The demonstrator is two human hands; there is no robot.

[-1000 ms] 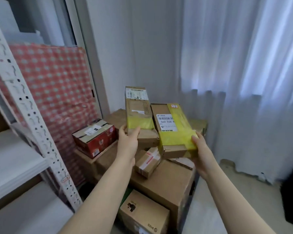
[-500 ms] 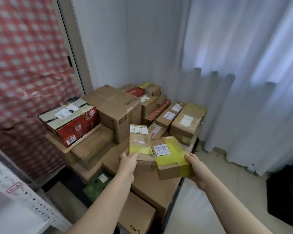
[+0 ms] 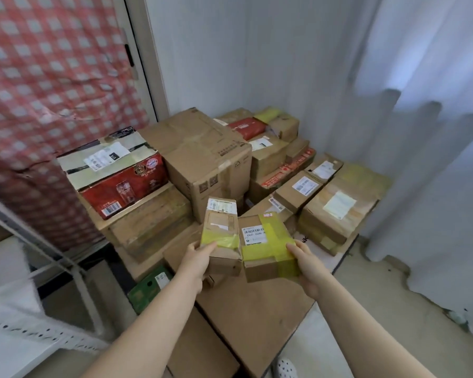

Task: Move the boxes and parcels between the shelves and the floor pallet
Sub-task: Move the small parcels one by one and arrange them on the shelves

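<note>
— Nearest entries?
— Left hand (image 3: pixel 200 260), fingers (image 3: pixel 207 245) clasped round the near end of a narrow parcel (image 3: pixel 221 227). Right hand (image 3: pixel 309 264) grips a yellow-taped parcel (image 3: pixel 265 248). The two parcels touch side by side, held in the air over a flat carton (image 3: pixel 257 317).
— Farther back?
— Stacked cartons: red box (image 3: pixel 120 178) on the left, large brown carton (image 3: pixel 202 154) beside it, labelled box (image 3: pixel 336 214) on the right. White curtain (image 3: pixel 434 132) behind.
</note>
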